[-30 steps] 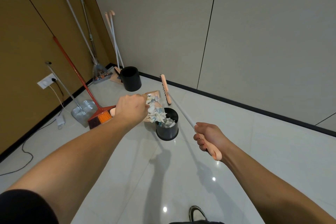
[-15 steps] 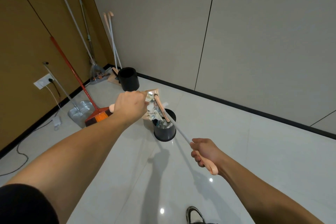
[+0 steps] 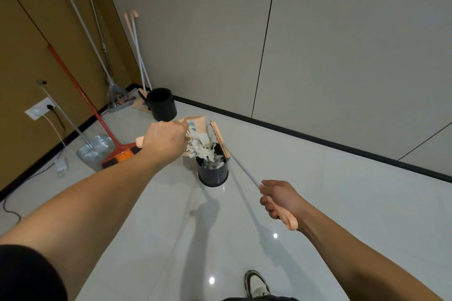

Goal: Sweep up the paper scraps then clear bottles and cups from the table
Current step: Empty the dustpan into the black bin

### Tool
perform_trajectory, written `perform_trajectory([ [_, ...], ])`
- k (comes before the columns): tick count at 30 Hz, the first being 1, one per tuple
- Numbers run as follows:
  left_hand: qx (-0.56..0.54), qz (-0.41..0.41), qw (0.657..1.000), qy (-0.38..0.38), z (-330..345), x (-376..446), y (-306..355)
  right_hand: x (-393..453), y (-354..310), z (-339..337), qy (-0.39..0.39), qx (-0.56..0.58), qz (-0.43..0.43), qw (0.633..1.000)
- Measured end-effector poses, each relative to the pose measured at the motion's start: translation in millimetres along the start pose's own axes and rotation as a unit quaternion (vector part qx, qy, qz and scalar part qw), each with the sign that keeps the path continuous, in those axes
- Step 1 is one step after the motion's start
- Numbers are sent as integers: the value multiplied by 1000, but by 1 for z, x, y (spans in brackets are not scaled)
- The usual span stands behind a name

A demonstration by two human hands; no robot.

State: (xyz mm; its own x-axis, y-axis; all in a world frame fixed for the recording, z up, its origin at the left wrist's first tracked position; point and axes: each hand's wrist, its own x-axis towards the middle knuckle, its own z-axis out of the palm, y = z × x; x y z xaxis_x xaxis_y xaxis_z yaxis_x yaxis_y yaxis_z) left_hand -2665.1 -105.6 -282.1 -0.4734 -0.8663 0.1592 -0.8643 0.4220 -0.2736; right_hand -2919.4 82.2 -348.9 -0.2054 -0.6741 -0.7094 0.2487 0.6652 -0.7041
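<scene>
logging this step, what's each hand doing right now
Left hand: closed round the dustpan handle, tipping paper scraps over the black bin.
Right hand: closed round the broom handle.

Both my arms reach forward, bare forearms. Left hand (image 3: 165,141) at frame centre, knuckles up, fist curled round a handle. Right hand (image 3: 281,199), lower right, fingers wrapped round another handle, wrist angled inward.

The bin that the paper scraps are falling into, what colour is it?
Black: the bin shows plainly in the head view, the only view here.
</scene>
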Motion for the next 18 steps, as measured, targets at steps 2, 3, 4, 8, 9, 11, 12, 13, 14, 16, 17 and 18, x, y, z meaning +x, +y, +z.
perform_trajectory([
  [2,1,6,1000,-1,0,-3,1,0,-3,2,1,1,-2,1000],
  [3,-1,7,1000,-4,1,-5,3,0,-4,4,-1,4,-2,1000],
  [4,-4,7,1000,-8,2,-6,4,0,-6,6,-4,9,0,1000],
  [8,-16,10,1000,-21,2,-9,6,-2,-11,12,-24,32,0,999],
  [9,-9,20,1000,-14,2,-11,5,-2,-11,13,-29,39,0,999],
  [11,8,47,999,-13,1,-14,5,-3,-12,15,-40,49,-2,998],
  [12,16,59,998,-18,0,-15,6,-4,-12,16,-45,53,-3,998],
  [13,26,68,997,-23,0,-16,7,-4,-12,17,-47,54,-4,997],
  [14,36,76,996,-29,0,-17,8,-4,-13,17,-48,53,-5,997],
  [16,50,84,994,-40,-1,-18,9,-3,-13,18,-44,51,-5,998],
  [17,52,82,994,-42,-2,-18,8,-2,-12,18,-42,50,-5,998],
  [18,50,78,995,-44,-3,-18,8,-2,-12,18,-40,51,-5,998],
])
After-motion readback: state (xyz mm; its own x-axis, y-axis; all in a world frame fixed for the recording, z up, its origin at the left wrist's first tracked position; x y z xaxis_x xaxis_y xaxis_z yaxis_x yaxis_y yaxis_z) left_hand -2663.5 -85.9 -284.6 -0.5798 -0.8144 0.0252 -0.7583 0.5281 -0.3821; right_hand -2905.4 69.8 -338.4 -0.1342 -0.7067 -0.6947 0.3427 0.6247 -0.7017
